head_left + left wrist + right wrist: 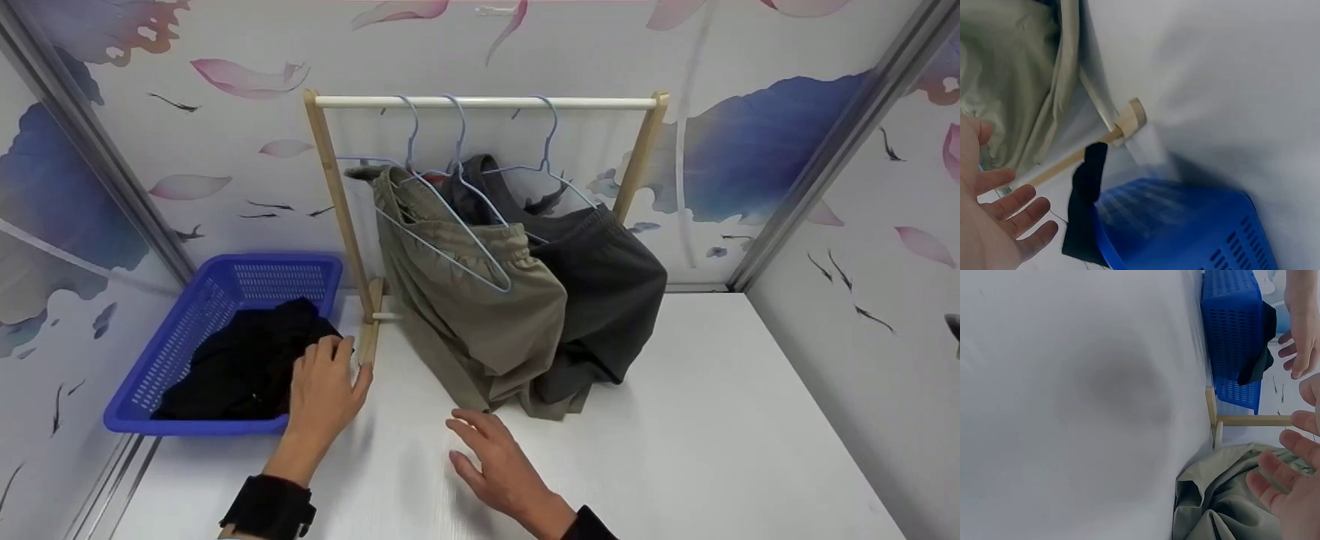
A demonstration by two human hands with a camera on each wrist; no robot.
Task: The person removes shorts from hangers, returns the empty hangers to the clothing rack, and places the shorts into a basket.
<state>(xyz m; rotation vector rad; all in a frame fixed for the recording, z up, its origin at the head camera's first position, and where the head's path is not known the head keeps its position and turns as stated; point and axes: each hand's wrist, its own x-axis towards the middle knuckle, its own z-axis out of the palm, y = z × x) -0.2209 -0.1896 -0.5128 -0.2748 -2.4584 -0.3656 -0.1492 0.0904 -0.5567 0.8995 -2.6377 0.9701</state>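
My left hand (339,364) is open, fingers straight, at the right corner of a blue basket (187,315) that holds a black garment (247,360). In the left wrist view the open left hand (1013,216) sits just short of the black garment (1088,185), which hangs over the basket's rim (1185,225). My right hand (471,442) hovers open over the white table, just in front of the khaki shorts (480,315). Its fingers (1275,486) spread near the khaki shorts (1224,500). Dark grey shorts (607,292) hang behind them.
A small wooden rack (330,187) with a white rod (487,102) carries three pale blue hangers (457,225). Its foot (370,330) stands between basket and shorts. Patterned walls close in the white table (712,420) on three sides.
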